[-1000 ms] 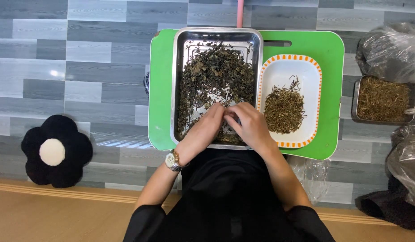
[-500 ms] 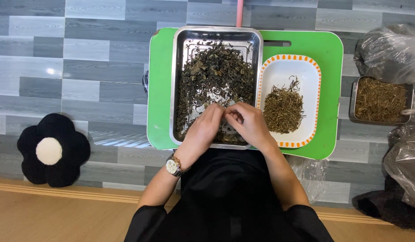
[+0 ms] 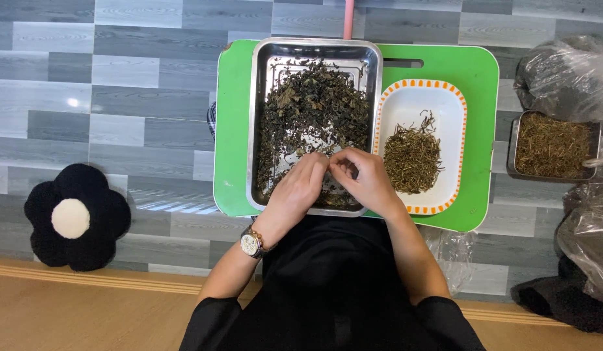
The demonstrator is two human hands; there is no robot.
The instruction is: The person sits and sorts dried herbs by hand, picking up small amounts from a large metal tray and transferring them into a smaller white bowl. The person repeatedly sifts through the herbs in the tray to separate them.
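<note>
A steel tray [image 3: 259,123] heaped with dark dried leaves [image 3: 318,107] sits on a green board [image 3: 230,130]. My left hand [image 3: 298,188], with a watch on its wrist, and my right hand [image 3: 363,179] meet over the tray's near end, fingertips pinched together on a small bit of leaf. Right of the tray stands a white dish with an orange rim [image 3: 454,123] that holds a pile of thin brownish stems [image 3: 412,159].
A second steel tray of brown stems [image 3: 552,146] stands at the far right among clear plastic bags [image 3: 565,71]. A black flower-shaped cushion [image 3: 74,218] lies on the grey plank floor at the left. A pink rod [image 3: 348,18] sticks up behind the board.
Both hands stay over the tray's near end; the fingers have shifted slightly as they work the leaf. The camera view drifted a little.
</note>
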